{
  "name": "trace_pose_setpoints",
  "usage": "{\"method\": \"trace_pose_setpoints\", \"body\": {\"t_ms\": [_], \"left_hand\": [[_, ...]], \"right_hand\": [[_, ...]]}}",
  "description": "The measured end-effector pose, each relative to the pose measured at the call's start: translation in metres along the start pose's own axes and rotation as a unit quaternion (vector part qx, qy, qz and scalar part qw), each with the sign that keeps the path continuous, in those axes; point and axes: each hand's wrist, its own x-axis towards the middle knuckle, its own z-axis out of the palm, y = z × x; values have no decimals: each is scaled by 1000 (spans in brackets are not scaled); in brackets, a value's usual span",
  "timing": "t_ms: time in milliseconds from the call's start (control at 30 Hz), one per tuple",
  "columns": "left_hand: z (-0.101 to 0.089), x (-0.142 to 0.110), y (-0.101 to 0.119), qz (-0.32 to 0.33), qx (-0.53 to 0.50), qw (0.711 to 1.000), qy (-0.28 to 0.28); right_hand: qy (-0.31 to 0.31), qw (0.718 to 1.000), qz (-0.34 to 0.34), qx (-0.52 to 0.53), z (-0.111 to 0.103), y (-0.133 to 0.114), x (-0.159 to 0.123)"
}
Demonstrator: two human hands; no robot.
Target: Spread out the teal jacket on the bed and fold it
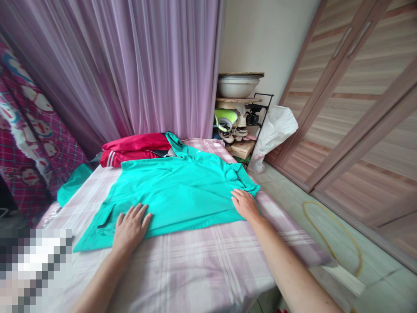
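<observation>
A teal shirt (176, 191) lies spread on a bed covered by a pink-and-white plaid sheet (185, 269). My left hand (131, 229) rests flat on the shirt's near edge, fingers apart. My right hand (245, 204) lies on the shirt's right edge, its fingers slightly curved and not gripping the cloth. A dark-edged slit, perhaps a pocket, shows at the lower left of the shirt. A separate-looking teal piece (73, 184) lies further left; I cannot tell whether it joins the shirt.
A red garment (133, 148) lies behind the shirt, against a lilac curtain (124, 65). A rack (239, 121) of shoes and a white basin stands beyond the bed, beside a white plastic bag (273, 134). Wood-patterned wardrobe doors (352, 121) stand right; a yellow cord (339, 234) lies on the tiled floor.
</observation>
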Motion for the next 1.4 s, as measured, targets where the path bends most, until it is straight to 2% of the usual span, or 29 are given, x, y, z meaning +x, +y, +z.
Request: {"method": "trace_pose_setpoints", "body": {"t_ms": [167,267,367,533,700,800,1000,1100,1267,1400], "left_hand": [[7,-9,2,-4,-26,1000,11],[7,-8,3,-3,-21,1000,17],[5,-9,4,0,-24,1000,17],[5,-11,4,6,-51,999,2],[7,-11,1,5,-75,997,6],[7,-14,0,20,-98,995,30],[10,-28,-1,108,-117,982,106],[15,-35,-2,133,-123,975,126],[19,-43,-2,95,-100,983,119],[16,-46,2,50,-80,993,67]], "right_hand": [[1,1000,16,-9,-1,-7,1],[30,999,16,-2,-7,-23,-3],[63,998,4,11,-3,-43,-14],[-2,1000,17,-16,15,-60,-30],[5,1000,4,-29,20,-56,-32],[11,999,7,-30,19,-56,-32],[14,999,27,-31,13,-65,-34],[10,999,38,-32,10,-69,-34],[-3,998,56,-31,6,-72,-38],[6,996,83,-41,7,-72,-43]]}}
